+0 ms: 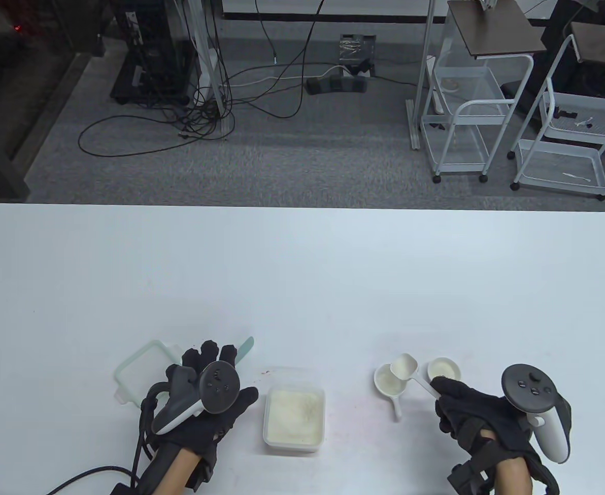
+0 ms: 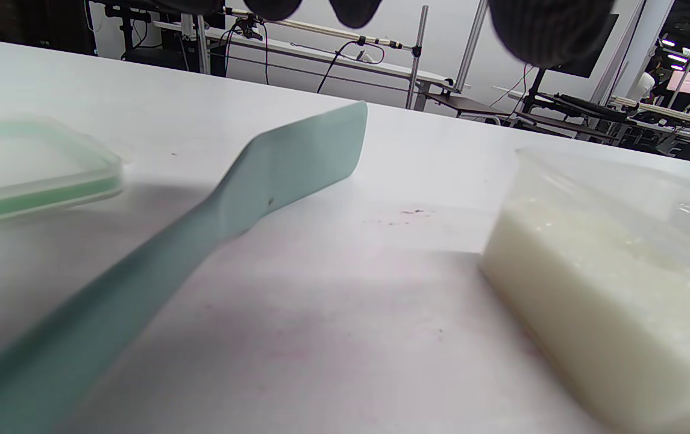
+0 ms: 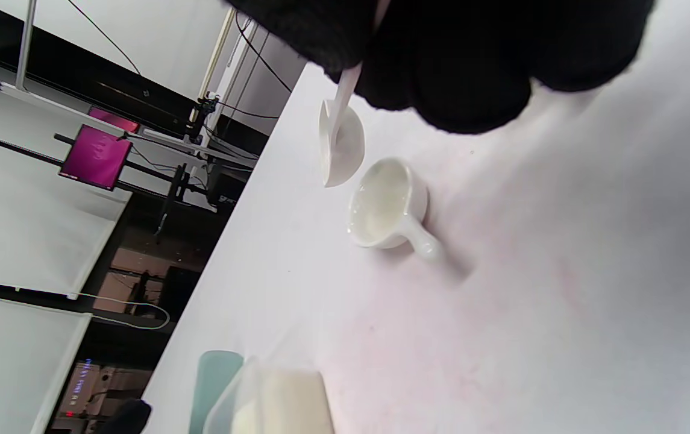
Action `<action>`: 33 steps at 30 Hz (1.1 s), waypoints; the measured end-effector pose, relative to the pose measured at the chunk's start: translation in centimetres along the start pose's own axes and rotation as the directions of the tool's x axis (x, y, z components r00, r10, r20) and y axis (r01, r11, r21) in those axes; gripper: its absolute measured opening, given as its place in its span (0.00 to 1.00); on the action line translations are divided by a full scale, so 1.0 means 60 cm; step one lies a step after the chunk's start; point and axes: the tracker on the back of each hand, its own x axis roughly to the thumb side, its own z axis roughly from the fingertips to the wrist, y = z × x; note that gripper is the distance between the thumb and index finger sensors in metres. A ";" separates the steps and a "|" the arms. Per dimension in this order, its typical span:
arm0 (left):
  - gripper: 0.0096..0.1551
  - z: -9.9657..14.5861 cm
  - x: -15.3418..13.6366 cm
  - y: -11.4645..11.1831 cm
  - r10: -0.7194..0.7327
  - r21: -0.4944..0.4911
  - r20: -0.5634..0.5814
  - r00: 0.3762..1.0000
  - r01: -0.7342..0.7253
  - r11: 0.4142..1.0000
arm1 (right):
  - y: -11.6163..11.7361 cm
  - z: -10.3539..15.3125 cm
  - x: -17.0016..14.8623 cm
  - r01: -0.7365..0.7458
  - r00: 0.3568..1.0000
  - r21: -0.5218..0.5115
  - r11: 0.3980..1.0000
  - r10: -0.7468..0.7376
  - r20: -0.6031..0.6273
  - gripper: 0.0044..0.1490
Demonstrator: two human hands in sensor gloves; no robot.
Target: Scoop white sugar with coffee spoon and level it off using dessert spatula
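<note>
A clear tub of white sugar (image 1: 295, 416) sits at the table's front centre; it also shows in the left wrist view (image 2: 616, 289). The pale green dessert spatula (image 1: 246, 346) lies on the table under my left hand (image 1: 215, 361), whose fingers are spread above it; in the left wrist view the spatula (image 2: 272, 181) runs below my fingertips (image 2: 546, 30), which do not touch it. My right hand (image 1: 444, 389) pinches the handle of the white coffee spoon (image 1: 404, 366). The spoon's bowl (image 3: 340, 144) is tilted on its side above a small white handled cup (image 1: 388, 382) holding some sugar (image 3: 381, 202).
A green-rimmed clear lid (image 1: 137, 368) lies left of my left hand. A second small white cup (image 1: 443, 368) stands just beyond my right hand. The table's far edge (image 1: 302, 207) lies well beyond everything.
</note>
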 end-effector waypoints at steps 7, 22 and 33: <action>0.56 -0.001 0.001 -0.001 -0.005 -0.014 -0.003 1.000 0.005 1.000 | 0.008 -0.004 0.002 -0.058 0.998 0.009 0.998 0.058 -0.029 0.30; 0.56 -0.001 0.002 -0.004 -0.011 -0.035 -0.008 1.000 0.011 0.999 | 0.019 -0.010 0.010 -0.162 0.985 -0.002 0.987 0.162 -0.052 0.32; 0.56 -0.002 0.002 -0.005 -0.014 -0.036 -0.008 1.000 0.013 0.999 | 0.019 -0.010 0.015 -0.219 0.975 -0.021 0.975 0.218 -0.038 0.32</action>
